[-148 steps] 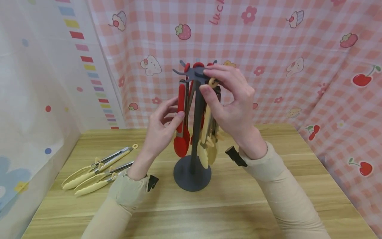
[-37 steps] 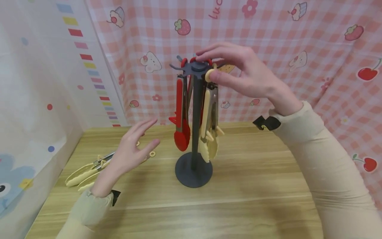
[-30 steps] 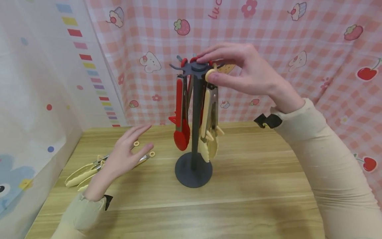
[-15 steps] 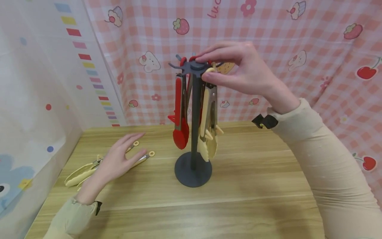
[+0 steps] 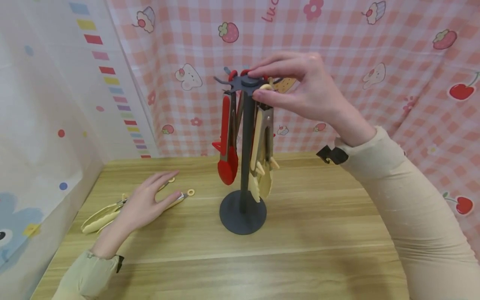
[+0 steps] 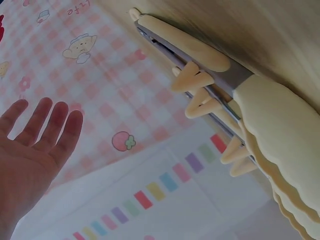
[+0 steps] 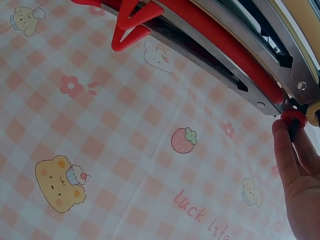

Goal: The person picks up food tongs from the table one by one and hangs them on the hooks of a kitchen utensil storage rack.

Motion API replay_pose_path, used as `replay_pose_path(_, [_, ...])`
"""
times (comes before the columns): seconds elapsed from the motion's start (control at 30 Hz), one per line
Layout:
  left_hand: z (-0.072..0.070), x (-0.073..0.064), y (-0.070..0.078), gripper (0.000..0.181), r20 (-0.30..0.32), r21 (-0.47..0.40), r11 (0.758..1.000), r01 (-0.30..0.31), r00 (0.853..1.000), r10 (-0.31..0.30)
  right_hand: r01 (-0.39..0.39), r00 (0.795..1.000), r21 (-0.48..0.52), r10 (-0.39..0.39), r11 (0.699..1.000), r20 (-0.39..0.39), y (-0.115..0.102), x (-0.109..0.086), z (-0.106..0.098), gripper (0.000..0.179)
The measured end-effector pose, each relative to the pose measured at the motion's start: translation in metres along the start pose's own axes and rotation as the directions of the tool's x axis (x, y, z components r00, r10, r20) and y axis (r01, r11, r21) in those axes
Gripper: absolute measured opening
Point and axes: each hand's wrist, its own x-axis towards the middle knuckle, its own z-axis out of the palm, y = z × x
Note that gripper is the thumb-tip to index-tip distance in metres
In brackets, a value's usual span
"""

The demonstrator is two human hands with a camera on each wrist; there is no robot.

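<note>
Beige sleeves [image 5: 378,175] reach in nearest, over a wood-grain counter [image 5: 285,271]. At the left, two pairs of cream tongs [image 5: 99,224] lie side by side on that counter, their ring ends toward the middle; the left hand [image 5: 144,204] is above them, fingers straight and spread, and the left wrist view shows it holding nothing, apart from the tongs. Farther in, a dark stand [image 5: 245,162] stands upright on its round base. The work looks part done: at the stand's left hang red tongs [image 5: 224,137], more red shows behind the pole, with further red rings at the rear hooks, and at its right hang pale-handled tongs [image 5: 256,141], one pair or more, I cannot tell which. What is left off the stand, as far as the views show, is the two pairs on the counter, and one hook [image 5: 222,82] at the left looks bare. Up at the top, the right hand [image 5: 313,87] grips the stand between thumb and fingers, the thumb beside a cream ring [image 5: 267,86]; whether it also pinches that ring is not clear. Behind everything hangs a pink checked curtain [image 5: 330,121].
</note>
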Motion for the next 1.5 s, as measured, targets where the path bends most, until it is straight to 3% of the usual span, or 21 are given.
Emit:
replay_pose_path(0.4, [-0.001, -0.004, -0.006, 0.061, 0.021, 0.007, 0.999, 0.034, 0.999, -0.034, -0.117, 0.992, -0.037, 0.116, 0.992, -0.044, -0.015, -0.003, 0.003, 0.032])
replay_pose_path(0.67, [-0.001, -0.007, -0.012, 0.059, 0.021, 0.020, 0.999, 0.034, 0.999, -0.034, -0.152, 0.984, -0.084, 0.143, 0.985, -0.107, -0.027, -0.004, 0.010, 0.030])
replay_pose_path(1.1, [-0.005, -0.008, -0.019, 0.063, 0.062, 0.066, 0.995, 0.080, 0.994, -0.085, -0.132, 0.971, -0.284, 0.067, 0.950, -0.229, -0.041, -0.008, 0.022, 0.035])
replay_pose_path(1.27, [-0.003, -0.010, -0.022, 0.063, 0.068, 0.088, 0.993, 0.074, 0.995, -0.080, -0.167, 0.966, -0.318, 0.091, 0.933, -0.242, -0.048, -0.008, 0.025, 0.036])
replay_pose_path(1.5, [0.002, -0.011, -0.026, 0.062, 0.068, 0.148, 0.988, 0.047, 0.996, -0.058, -0.171, 0.963, -0.398, 0.067, 0.901, -0.262, -0.052, -0.009, 0.028, 0.039])
